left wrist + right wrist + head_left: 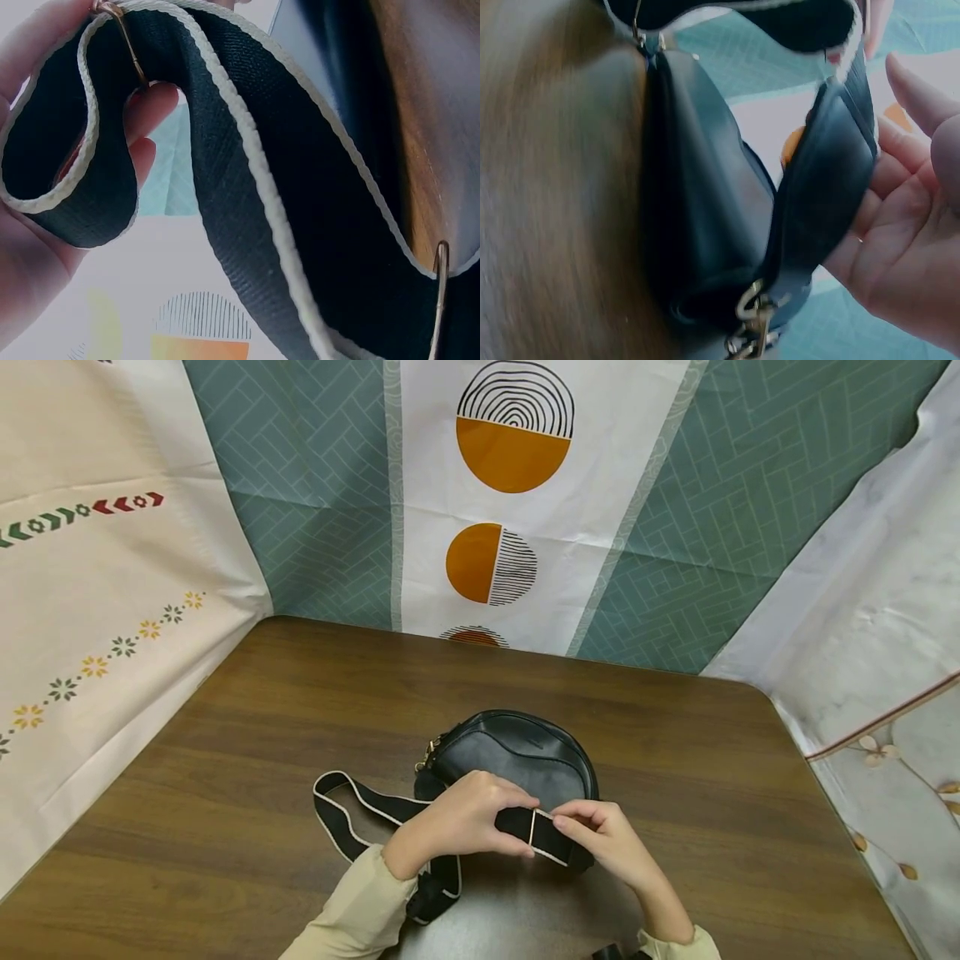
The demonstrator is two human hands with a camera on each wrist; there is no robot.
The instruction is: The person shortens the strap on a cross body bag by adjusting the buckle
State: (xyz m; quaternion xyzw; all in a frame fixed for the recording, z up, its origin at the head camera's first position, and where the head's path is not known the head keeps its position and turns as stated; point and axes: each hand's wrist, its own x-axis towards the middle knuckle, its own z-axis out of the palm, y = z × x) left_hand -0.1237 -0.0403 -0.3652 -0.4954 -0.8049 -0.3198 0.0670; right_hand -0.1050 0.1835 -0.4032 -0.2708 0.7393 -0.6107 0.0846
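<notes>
A black leather shoulder bag [517,758] stands on the table, its curved top toward the back. Its black webbing strap [555,842] has white edging and runs across the bag's front. My left hand [467,817] grips the strap beside a thin gold slider [533,828]; the left wrist view shows the webbing [45,150] looped inside that hand. Just right of the slider, my right hand [603,837] pinches the strap's upper edge with thumb and fingertip. In the right wrist view, a smooth black strap end [825,172] passes before the fingers, down to a gold clasp [756,319].
A slack loop of strap [337,814] lies on the brown wooden table [225,760] left of the bag. Gold hardware [427,756] sits at the bag's left end. Patterned cloths [315,502] hang behind the table and at both sides. A small dark object [607,952] shows by the right cuff.
</notes>
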